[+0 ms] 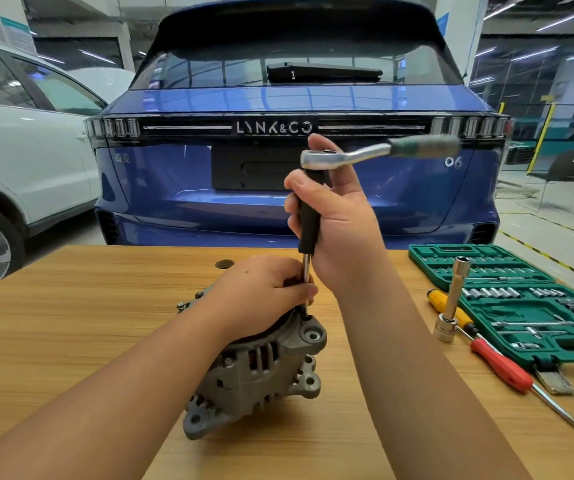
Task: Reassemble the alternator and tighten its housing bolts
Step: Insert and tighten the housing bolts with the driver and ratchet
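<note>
Both hands worked one upright driver point(308, 230) over the alternator point(254, 368), mid-table. Right hand point(341, 230) gripped its black handle; left hand point(261, 292) pinched the shaft low, steadying the tip on a housing bolt. Ratchet point(365, 152) capped the top. Right: open socket case point(520, 306), sockets in slots.

Car workshop: parked cars point(278, 133), socket set point(520, 299) on workbench point(71, 323).

Matt grey cast-metal alternator point(254, 368) on a smooth wood-grain table point(71, 323); shiny chrome ratchet point(334, 157) (matt black grip below); green plastic socket case point(427, 268).
</note>
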